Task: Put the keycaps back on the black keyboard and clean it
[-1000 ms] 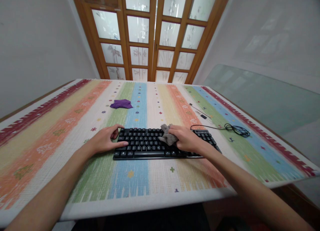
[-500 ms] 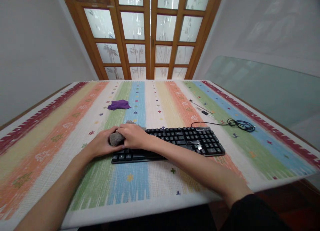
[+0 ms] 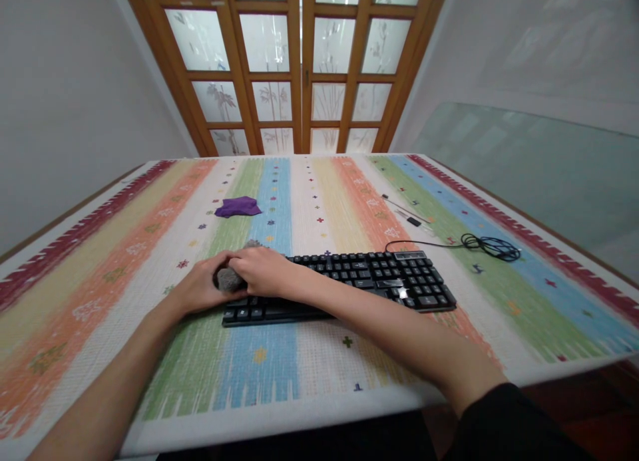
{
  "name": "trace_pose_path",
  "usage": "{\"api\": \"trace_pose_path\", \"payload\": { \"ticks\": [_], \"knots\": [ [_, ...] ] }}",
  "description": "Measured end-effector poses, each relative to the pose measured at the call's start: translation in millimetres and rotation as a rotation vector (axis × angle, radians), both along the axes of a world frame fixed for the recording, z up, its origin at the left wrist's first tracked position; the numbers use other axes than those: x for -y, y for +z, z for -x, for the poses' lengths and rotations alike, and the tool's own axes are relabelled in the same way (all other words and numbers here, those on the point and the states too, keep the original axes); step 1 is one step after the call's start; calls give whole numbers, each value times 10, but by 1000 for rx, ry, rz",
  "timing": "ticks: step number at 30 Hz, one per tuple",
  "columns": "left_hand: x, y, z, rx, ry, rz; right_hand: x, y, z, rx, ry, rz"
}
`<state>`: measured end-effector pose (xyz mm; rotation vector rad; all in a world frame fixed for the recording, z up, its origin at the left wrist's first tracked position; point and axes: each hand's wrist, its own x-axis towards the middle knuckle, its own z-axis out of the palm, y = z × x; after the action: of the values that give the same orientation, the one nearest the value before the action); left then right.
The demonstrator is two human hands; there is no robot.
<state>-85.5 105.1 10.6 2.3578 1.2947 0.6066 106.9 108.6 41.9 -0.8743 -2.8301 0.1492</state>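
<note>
A black keyboard (image 3: 359, 275) lies on the table in front of me. At its left end, my left hand (image 3: 204, 285) curls round a crumpled grey, rough-textured wad that looks like cloth (image 3: 230, 280). My right hand (image 3: 264, 269) reaches across the keyboard and closes on the same grey wad from the right. Another bit of grey shows just beyond my knuckles. The left-end keys and most of my fingertips are hidden under the hands and the wad.
Beyond my hands lies a folded purple cloth (image 3: 238, 206). The keyboard's coiled cable (image 3: 492, 247) rests to the right. Near it are a thin stick-like tool (image 3: 407, 208) and a small black piece (image 3: 413, 221). A striped tablecloth (image 3: 259, 381) covers the table.
Both hands stay at the keyboard's left end, with the grey wad shifted very slightly to the left. The view has turned a little.
</note>
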Motion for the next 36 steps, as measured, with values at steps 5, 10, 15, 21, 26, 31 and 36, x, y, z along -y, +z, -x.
{"api": "trace_pose_path", "payload": {
  "ticks": [5,10,15,21,26,31,36],
  "knots": [
    [2,-9,18,-8,-4,47,58,5,-300,33,-59,15],
    [-6,-5,24,-7,-5,59,167,-17,-657,22,-145,41],
    [6,6,15,-12,-16,67,237,-55,-972,12,-202,50],
    [16,20,2,1,-21,54,320,-117,-1276,-47,-252,49],
    [15,12,11,-4,-10,50,360,-143,-1464,-40,-280,36],
    [20,17,6,-10,3,60,407,-149,-1645,-22,-319,19],
    [20,27,-6,-18,1,55,449,-163,-1808,-45,-344,22]
  ]
}}
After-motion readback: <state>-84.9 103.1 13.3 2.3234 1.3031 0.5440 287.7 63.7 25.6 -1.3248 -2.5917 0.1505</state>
